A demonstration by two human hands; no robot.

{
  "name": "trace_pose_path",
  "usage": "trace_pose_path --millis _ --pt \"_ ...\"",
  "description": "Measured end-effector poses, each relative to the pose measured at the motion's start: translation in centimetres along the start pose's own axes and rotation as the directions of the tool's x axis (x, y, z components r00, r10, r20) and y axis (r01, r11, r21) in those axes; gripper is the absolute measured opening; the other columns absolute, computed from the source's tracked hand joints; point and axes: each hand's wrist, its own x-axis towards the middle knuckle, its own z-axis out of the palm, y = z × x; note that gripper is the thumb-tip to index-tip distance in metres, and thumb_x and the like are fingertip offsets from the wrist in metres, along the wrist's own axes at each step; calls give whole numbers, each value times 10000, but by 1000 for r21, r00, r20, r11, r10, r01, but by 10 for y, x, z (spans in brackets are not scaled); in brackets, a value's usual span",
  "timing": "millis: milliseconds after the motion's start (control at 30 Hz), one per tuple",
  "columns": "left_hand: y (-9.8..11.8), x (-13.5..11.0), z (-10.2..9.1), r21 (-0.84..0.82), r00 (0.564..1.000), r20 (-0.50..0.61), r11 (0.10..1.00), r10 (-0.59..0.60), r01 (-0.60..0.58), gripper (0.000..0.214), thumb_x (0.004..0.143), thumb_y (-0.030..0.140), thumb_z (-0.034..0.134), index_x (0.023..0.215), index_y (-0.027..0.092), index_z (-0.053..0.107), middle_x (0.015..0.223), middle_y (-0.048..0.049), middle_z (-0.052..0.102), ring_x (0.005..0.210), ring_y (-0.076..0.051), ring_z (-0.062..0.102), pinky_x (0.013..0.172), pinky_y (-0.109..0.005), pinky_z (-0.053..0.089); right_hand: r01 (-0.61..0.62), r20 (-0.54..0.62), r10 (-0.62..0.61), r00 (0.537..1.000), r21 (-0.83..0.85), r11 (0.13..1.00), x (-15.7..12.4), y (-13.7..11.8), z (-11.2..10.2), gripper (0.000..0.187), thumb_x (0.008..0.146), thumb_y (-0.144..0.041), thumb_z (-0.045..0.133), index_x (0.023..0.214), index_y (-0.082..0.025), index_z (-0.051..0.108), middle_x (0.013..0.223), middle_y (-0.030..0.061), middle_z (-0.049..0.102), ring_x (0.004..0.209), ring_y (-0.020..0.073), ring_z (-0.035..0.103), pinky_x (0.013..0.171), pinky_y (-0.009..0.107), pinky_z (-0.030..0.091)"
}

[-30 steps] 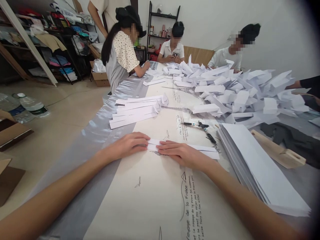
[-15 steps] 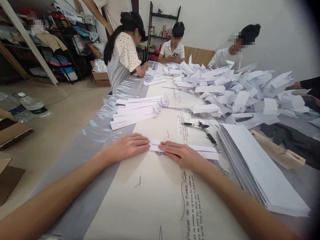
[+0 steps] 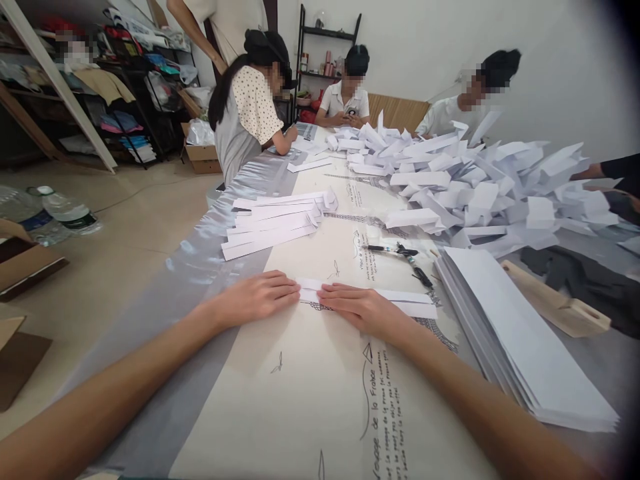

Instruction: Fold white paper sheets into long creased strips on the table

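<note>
A folded white paper strip lies across the cream printed table cover, between my hands. My left hand has its fingers together on the strip's left end; its thumb is hard to make out. My right hand rests across the strip further right, fingers close together and pressed on the paper. Past my right wrist, the strip's layered right end sticks out. Beyond my hands lie several folded strips, bent up at their right ends.
A tall stack of white paper stands at right, beside a wooden piece and dark cloth. Black pens lie nearby. A large heap of folded papers fills the far right. Several people sit or stand around the table's far part.
The raised, curled part of the strip between my hands now lies flatter. My left hand has shifted very slightly; my right hand stays almost in place.
</note>
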Motion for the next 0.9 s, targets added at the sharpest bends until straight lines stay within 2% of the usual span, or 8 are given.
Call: trace_pose_path --millis 167,300,500,733,900 --pt "3 3 -1 61 999 30 998 27 -29 321 1056 56 410 1264 133 643 1151 -176 761 1043 -246 749 998 -422 581 -22 27 22 999 14 1000 -2 0 -2 328 1050 -195 538 1320 -270 709 1355 20 702 1301 230 639 1128 417 548" --pt "2 2 -2 -48 999 35 998 -31 32 324 1077 112 405 1242 187 673 1199 -149 754 1096 -231 731 1038 -422 560 -51 28 51 998 14 999 -1 -1 -3 335 1048 -187 531 1307 -291 717 1356 8 704 1270 229 665 1082 412 584" --pt "-7 -4 3 -261 975 4 941 -224 217 244 1061 273 542 1198 247 742 1166 -88 767 1118 -237 707 996 -389 577 -67 11 67 998 3 998 2 -2 -2 318 1047 -200 533 1276 -290 735 1318 23 728 1203 227 705 1083 429 582" --pt "-10 -8 7 -385 957 53 878 -286 284 230 1047 233 551 1159 235 751 1376 -116 676 1274 -243 646 1069 -395 544 -71 19 71 997 13 997 1 1 -2 303 1056 -203 521 1254 -265 743 1316 38 727 1195 212 704 1091 415 573" --pt "-11 -9 5 -405 945 81 856 -317 321 256 1052 194 506 1140 227 744 1352 -107 695 1250 -227 665 1066 -385 542 -63 24 63 998 11 998 1 2 -2 299 1061 -217 511 1237 -261 749 1320 29 725 1191 209 707 1087 409 577"
